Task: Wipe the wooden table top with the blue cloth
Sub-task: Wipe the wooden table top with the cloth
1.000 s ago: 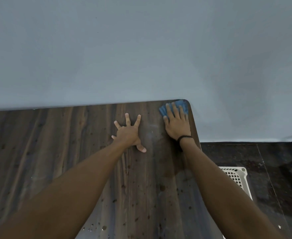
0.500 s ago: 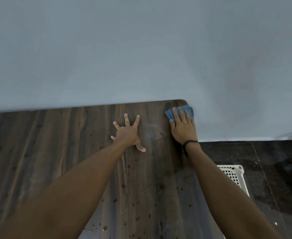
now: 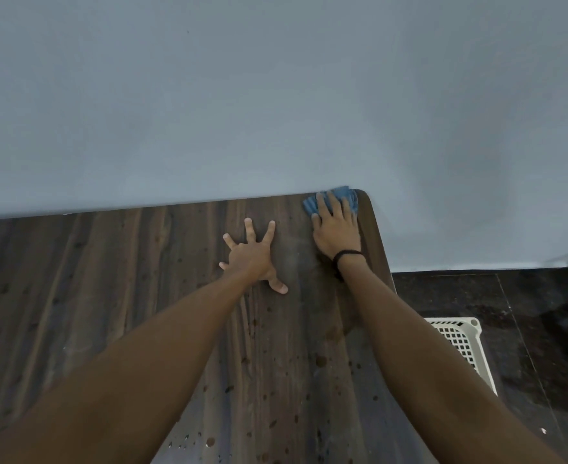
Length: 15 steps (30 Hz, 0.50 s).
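The dark wooden table top (image 3: 108, 296) fills the lower left, speckled with dark spots and droplets. At its far right corner, against the wall, lies the blue cloth (image 3: 344, 198). My right hand (image 3: 336, 229) presses flat on the cloth with straight fingers, covering most of it. A black band circles that wrist. My left hand (image 3: 252, 256) rests flat on the wood to the left of it, fingers spread wide, holding nothing.
A plain grey-blue wall (image 3: 276, 95) runs along the table's far edge. Right of the table is a dark floor (image 3: 510, 313). A white lattice basket (image 3: 460, 343) stands on the floor close to the table's right edge.
My right hand slid the cloth right to the table's edge, then back left and up into the far corner against the wall. My left hand stayed put.
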Available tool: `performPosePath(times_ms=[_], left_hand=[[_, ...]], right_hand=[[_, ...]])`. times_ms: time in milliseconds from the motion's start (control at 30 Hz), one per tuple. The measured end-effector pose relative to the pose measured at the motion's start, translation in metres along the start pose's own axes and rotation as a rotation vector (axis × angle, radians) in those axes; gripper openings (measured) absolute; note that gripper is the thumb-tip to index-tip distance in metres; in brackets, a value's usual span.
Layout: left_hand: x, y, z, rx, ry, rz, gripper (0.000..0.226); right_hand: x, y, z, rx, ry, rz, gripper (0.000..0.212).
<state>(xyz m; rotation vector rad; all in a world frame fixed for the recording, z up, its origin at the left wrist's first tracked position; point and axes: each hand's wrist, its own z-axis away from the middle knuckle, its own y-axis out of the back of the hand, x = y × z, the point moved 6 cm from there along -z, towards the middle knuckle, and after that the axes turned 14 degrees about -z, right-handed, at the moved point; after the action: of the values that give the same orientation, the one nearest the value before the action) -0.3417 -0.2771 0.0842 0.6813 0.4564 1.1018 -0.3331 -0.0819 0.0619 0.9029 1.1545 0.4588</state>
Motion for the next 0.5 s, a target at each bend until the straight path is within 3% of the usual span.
performPosePath(times_ms=[67,200,367,500], left_hand=[[0.0,0.0,0.0,0.001,0.001,-0.005,0.149],[0.002,-0.001,-0.002,-0.005,0.013,0.004,0.15],[0.0,-0.001,-0.002,0.015,0.008,-0.002,0.15],[-0.002,-0.002,0.0,0.028,-0.002,-0.008,0.15]], right_hand=[[0.023,0.017,0.0,0.009,-0.006,0.012,0.056],[0.042,0.038,-0.012,0.116,-0.196,-0.046,0.057],[0.008,0.011,-0.003,0.046,-0.028,0.027,0.056],[0.04,0.038,-0.005,0.179,-0.155,-0.037,0.054]])
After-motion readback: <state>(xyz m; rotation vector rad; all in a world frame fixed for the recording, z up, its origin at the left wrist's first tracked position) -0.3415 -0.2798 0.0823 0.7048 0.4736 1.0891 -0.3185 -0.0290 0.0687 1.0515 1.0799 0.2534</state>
